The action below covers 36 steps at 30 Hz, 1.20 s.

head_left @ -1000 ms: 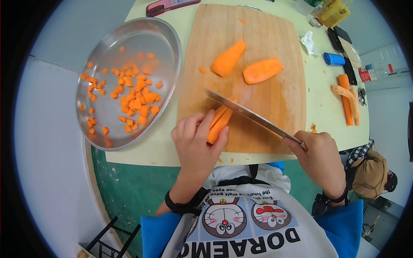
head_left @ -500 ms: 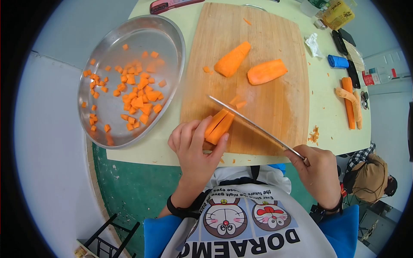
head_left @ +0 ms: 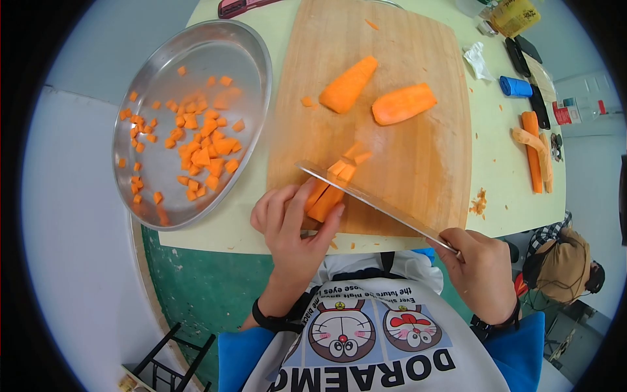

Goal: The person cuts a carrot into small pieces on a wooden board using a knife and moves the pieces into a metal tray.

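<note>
My left hand [head_left: 290, 219] is closed around carrot strips [head_left: 324, 200], pressing them together near the front edge of the wooden cutting board [head_left: 411, 173]. In my right hand [head_left: 482, 268] is the handle of a knife [head_left: 385, 208]. Its long blade lies slantwise across the strips, just beyond my left fingertips. Small cut carrot ends [head_left: 356, 154] rest on the far side of the blade. Farther up the board lie a tapered carrot piece [head_left: 349, 85] and a blunter carrot piece [head_left: 405, 104].
An oval metal tray [head_left: 225, 49] with many carrot cubes stands left of the board. To the right are a whole carrot [head_left: 532, 153], a blue roll [head_left: 515, 86], crumpled white tissue [head_left: 479, 61] and carrot scraps [head_left: 479, 202]. A brown backpack [head_left: 560, 264] is beyond the table.
The knife has moved left and nearer to me, farther along the carrot strips. My left hand keeps its hold on them. The view has shifted slightly.
</note>
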{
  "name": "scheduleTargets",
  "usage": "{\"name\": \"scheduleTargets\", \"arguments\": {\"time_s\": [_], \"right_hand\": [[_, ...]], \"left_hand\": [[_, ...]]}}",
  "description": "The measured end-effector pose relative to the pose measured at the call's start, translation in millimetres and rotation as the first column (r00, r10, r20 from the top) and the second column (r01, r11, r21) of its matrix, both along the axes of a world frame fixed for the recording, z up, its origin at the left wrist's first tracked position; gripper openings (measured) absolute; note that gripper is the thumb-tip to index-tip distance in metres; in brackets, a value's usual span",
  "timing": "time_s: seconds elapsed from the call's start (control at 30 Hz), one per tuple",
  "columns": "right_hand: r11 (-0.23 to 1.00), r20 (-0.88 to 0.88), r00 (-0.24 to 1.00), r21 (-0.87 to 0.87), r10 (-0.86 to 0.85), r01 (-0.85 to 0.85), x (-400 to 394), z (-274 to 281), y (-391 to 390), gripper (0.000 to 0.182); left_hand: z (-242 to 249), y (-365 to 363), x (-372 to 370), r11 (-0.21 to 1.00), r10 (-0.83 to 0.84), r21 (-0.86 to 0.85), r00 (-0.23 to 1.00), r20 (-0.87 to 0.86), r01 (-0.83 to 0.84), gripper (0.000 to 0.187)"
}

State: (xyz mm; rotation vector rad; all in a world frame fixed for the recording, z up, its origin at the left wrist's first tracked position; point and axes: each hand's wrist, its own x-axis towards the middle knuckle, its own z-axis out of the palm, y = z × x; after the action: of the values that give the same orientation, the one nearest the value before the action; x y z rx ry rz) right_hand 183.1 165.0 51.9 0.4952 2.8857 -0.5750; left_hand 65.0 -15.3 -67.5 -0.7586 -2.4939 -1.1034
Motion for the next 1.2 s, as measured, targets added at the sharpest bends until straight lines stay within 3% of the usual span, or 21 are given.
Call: {"name": "scheduleTargets", "arguments": {"time_s": [0.7, 1.03, 1.2], "right_hand": [[0.998, 0.235, 0.971, 0.03, 0.044, -0.052, -15, 9, 1, 0.024], [1.0, 0.129, 0.992, 0.0, 0.001, -0.001, -21, 11, 5, 0.015], [0.997, 0.051, 0.998, -0.064, -0.037, 0.04, -12, 10, 1, 0.014]], "left_hand": [[-6, -4, 2, 0.997, -0.066, 0.019, 0.994, -0.09, 0.068, 0.044], [-4, -4, 1, 0.998, -0.057, -0.002, 0.992, -0.111, 0.057, 0.041], [2, -4, 2, 0.997, -0.068, 0.044, 0.997, -0.039, 0.07, 0.051]]}}
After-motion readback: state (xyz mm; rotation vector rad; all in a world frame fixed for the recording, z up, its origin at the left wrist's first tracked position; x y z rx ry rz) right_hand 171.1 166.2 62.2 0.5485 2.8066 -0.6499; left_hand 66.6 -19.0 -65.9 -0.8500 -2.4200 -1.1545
